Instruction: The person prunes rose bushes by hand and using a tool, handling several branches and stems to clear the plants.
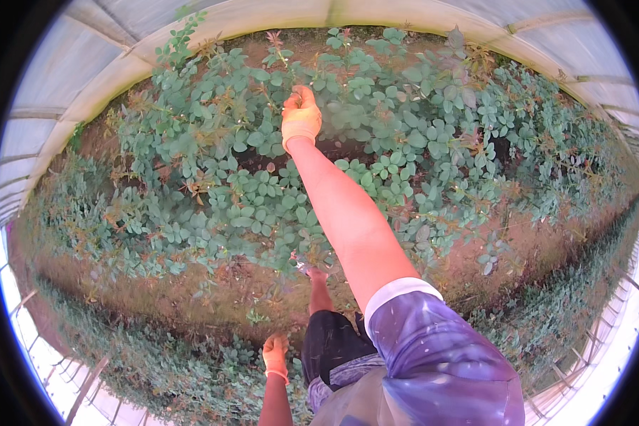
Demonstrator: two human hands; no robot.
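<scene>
My right hand (301,114), in an orange and yellow work glove, reaches out over the far part of a bed of leafy rose bushes (261,205). Its fingers are curled in at a thin stem with reddish young leaves (275,41) above; whether they grip the stem is not clear. Low in the picture my left hand (275,351), in a similar glove, hangs beside my dark shorts (330,341), over the path edge near a second row of bushes. Its fingers are loosely bent, and nothing shows in them.
Bare soil (191,290) runs between the two plant rows. Beyond the far bushes rises a greenhouse wall of plastic film (234,18) on a frame. The near row of bushes (154,367) stands behind me. One foot (315,272) is by the bed's edge.
</scene>
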